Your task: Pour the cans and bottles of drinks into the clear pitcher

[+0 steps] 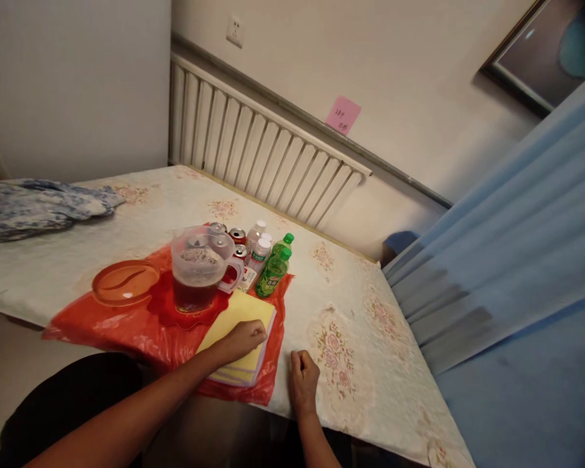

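My left hand (246,339) is closed in a fist and rests on a stack of yellow paper (238,309). Nothing shows between its fingers. To the right of the stack, my right hand (304,378), also a fist, lies by the near edge of the table; I see nothing in it. Beyond the paper, a clear plastic pitcher (197,276) with dark, foamy liquid stands upright on a red scalloped plate (158,300). Green-capped bottles (272,274), white-capped bottles (259,255) and several cans (237,235) are grouped beside the pitcher's handle.
A red plastic sheet (112,325) lies under these things, with an orange lid (127,284) at its left. Patterned cloth (39,207) is heaped at the far left of the flowered tablecloth (351,312). A radiator (258,140) runs behind the table; a blue curtain (497,227) hangs right.
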The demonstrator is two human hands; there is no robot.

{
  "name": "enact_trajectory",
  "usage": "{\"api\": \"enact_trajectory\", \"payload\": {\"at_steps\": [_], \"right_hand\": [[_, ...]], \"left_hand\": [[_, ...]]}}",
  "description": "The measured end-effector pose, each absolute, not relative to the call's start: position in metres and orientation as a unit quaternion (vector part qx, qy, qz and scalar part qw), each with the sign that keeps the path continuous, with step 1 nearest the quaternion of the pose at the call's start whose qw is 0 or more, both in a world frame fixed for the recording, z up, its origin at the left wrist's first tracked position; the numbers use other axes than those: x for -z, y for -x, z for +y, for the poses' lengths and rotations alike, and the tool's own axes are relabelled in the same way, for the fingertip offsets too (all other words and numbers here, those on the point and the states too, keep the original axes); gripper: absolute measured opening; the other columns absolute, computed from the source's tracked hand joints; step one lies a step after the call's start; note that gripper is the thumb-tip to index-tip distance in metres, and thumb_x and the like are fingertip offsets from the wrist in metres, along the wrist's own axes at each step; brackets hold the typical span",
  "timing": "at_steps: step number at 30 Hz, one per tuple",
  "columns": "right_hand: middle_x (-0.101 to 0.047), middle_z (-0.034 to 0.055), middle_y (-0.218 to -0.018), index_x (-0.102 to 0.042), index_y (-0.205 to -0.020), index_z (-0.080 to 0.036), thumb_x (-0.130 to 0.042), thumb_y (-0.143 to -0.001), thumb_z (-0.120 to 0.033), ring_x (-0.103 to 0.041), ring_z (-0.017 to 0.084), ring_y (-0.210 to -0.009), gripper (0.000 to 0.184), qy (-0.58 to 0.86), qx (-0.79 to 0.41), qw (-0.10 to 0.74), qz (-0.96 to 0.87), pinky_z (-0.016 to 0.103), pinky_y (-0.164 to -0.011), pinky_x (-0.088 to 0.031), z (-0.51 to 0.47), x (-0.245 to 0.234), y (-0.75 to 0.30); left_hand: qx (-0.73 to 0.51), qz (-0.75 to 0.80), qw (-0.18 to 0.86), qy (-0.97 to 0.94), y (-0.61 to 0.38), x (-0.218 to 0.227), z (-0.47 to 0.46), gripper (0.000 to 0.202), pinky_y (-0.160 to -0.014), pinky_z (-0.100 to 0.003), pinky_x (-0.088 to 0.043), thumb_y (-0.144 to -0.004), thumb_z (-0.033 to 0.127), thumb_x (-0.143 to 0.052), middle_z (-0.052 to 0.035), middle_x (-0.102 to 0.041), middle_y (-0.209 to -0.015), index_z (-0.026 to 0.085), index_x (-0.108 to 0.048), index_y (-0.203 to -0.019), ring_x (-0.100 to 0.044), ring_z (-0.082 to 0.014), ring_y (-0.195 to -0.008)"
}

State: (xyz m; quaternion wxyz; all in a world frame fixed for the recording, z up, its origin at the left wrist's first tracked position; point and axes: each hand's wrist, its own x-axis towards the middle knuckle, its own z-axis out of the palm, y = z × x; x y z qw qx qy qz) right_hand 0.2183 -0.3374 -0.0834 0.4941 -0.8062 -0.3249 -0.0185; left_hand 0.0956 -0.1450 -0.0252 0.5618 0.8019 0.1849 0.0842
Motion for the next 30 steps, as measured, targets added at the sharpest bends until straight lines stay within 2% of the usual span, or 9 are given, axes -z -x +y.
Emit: {"api": "enact_trajectory", "payload": {"at_steps": [5,16,30], "right_hand": [[-0.044,-0.0054,-0.058,-0.047,-0.061,-0.021,-0.049,-0.093,-0.044,-0.041,0.013,-0.057,0.039,0.815,0.027,0.471,-0.336,0.024,-0.057,-0.032,-0.34,0.087,-0.218],[-0.045,-0.0045,-0.057,-0.046,-0.061,-0.021,-0.051,-0.093,-0.043,-0.043,0.013,-0.056,0.039,0.832,0.042,0.436,-0.34,0.024,-0.055,-0.032,-0.34,0.09,-0.216],[-0.043,-0.0048,-0.057,-0.043,-0.06,-0.022,-0.051,-0.091,-0.042,-0.041,0.013,-0.056,0.038,0.839,0.049,0.425,-0.336,0.024,-0.054,-0.032,-0.339,0.088,-0.213]], "left_hand": [[-0.046,0.154,0.629,-0.76,-0.101,0.023,-0.129,0.023,-0.049,-0.023,-0.034,-0.079,0.043,-0.05,0.0043,-0.052,-0.068,0.02,-0.052,-0.083,-0.043,-0.012,-0.053],[-0.03,0.12,0.719,-0.684,-0.093,0.038,-0.112,0.024,-0.049,-0.023,-0.032,-0.075,0.038,-0.053,0.0045,-0.051,-0.071,0.019,-0.053,-0.089,-0.041,-0.01,-0.053],[-0.023,0.072,0.786,-0.614,-0.078,0.029,-0.102,0.023,-0.052,-0.023,-0.034,-0.074,0.032,-0.058,0.005,-0.051,-0.071,0.018,-0.056,-0.092,-0.043,-0.0099,-0.057]]}}
